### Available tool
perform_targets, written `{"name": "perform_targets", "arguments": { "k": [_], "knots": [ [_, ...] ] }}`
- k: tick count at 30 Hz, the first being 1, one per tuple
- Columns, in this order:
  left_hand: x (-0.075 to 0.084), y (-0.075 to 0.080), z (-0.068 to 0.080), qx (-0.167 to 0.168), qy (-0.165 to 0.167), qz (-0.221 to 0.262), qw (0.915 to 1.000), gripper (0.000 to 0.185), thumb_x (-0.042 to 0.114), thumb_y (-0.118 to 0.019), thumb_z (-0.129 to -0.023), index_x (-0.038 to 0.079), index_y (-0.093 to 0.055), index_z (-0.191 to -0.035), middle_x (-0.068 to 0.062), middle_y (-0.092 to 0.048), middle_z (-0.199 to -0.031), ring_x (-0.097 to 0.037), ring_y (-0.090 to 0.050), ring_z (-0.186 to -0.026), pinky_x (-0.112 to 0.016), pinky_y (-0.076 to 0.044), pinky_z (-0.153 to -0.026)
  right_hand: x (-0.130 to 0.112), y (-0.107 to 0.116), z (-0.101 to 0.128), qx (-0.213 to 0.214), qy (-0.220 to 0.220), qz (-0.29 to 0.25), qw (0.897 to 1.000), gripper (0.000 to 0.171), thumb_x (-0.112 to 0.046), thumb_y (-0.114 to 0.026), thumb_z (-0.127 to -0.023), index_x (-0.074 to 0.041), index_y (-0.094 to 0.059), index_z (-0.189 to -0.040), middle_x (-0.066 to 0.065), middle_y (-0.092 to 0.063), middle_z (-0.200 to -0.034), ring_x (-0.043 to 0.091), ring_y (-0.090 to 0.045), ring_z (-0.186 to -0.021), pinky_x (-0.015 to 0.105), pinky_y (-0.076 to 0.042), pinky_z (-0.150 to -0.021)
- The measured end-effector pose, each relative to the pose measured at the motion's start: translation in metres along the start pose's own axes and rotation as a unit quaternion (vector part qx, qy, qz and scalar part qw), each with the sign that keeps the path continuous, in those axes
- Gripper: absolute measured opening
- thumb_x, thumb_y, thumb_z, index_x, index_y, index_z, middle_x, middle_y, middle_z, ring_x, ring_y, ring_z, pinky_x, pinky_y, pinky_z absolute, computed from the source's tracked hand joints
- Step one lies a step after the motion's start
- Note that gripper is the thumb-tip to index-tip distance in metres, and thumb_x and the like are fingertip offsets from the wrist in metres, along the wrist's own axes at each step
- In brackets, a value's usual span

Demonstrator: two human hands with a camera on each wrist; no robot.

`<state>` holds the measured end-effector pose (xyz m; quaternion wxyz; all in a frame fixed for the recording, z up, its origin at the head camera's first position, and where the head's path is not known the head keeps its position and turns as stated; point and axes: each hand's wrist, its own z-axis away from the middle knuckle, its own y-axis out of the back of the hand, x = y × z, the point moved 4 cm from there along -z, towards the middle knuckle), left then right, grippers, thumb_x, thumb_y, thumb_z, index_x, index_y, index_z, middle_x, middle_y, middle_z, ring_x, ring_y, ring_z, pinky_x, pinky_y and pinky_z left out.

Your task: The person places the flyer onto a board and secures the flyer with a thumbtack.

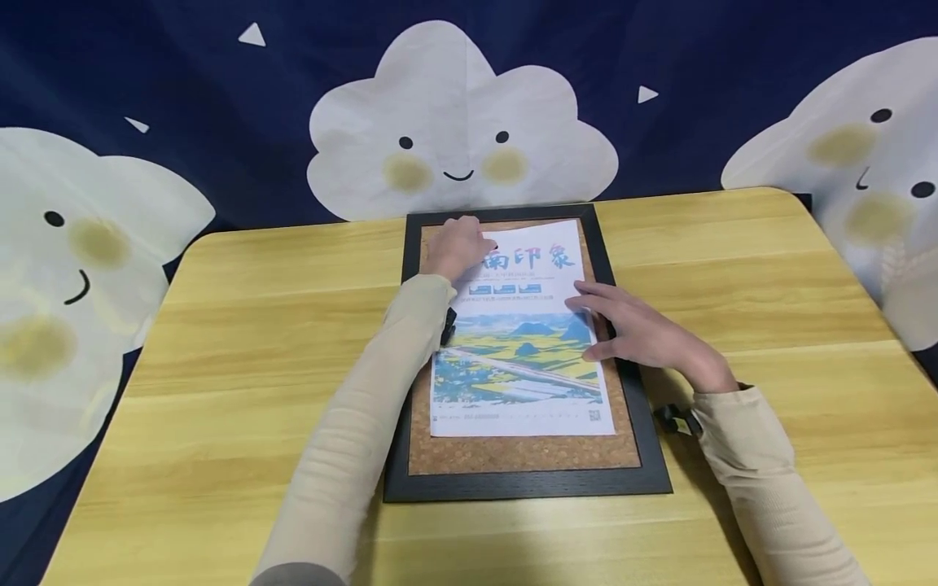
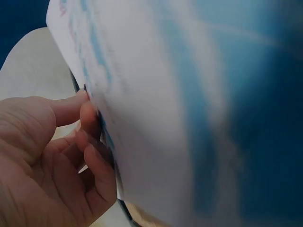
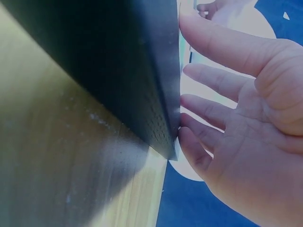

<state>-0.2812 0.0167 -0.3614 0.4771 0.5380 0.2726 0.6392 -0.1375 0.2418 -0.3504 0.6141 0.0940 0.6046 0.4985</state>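
Observation:
A printed poster [image 1: 522,358] with blue lettering and a yellow-green landscape lies on a cork board [image 1: 523,456] with a black frame [image 1: 528,486]. At the poster's upper left, my left hand [image 1: 458,244] pinches a small black pin-like piece [image 1: 495,247] between thumb and curled fingers. The left wrist view has those fingertips right at the paper's surface, the piece [image 2: 85,87] mostly hidden by them. My right hand [image 1: 633,325] rests its outstretched fingertips on the poster's right edge, over the frame's right side. In the right wrist view its fingers [image 3: 213,80] spread loosely, holding nothing.
The board lies on a wood-grain table [image 1: 278,358], near its far edge. Behind the table hangs a dark blue cloth [image 1: 659,49] with smiling white clouds. A black wrist camera [image 1: 676,419] sits by the right sleeve.

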Motion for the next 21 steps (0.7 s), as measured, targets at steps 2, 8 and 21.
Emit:
{"name": "perform_targets", "arguments": {
  "k": [2,8,21],
  "knots": [
    [-0.001,0.0,0.004,0.016,-0.02,-0.012,0.9996,0.028,0.035,-0.059,-0.107,0.008,-0.065,-0.114,-0.006,-0.062,-0.089,-0.022,-0.059,-0.079,-0.031,-0.039,-0.067,0.001,0.001,0.0,0.002,-0.002,0.003,1.0,0.068,-0.009,-0.079,-0.092,0.003,-0.048,-0.151,0.025,-0.022,-0.167,0.048,-0.017,-0.152,0.068,-0.025,-0.115],
    [0.0,0.003,0.023,0.048,-0.075,-0.023,0.9958,0.027,0.038,-0.053,-0.109,0.011,-0.059,-0.111,-0.005,-0.061,-0.084,-0.021,-0.056,-0.07,-0.031,-0.039,-0.061,0.004,0.004,-0.001,0.013,-0.007,0.008,1.0,0.061,-0.016,-0.073,-0.098,0.005,-0.048,-0.151,0.028,-0.024,-0.166,0.048,-0.02,-0.152,0.066,-0.025,-0.115],
    [-0.026,0.025,0.075,0.157,-0.148,-0.038,0.9757,0.049,0.034,-0.051,-0.11,0.005,-0.054,-0.15,-0.022,-0.042,-0.159,-0.038,-0.038,-0.147,-0.055,-0.033,-0.116,0.01,0.031,0.01,0.127,-0.027,0.028,0.991,0.06,-0.031,-0.054,-0.11,0.007,-0.039,-0.155,0.032,-0.026,-0.163,0.052,-0.025,-0.149,0.067,-0.025,-0.115]
  ]
}}
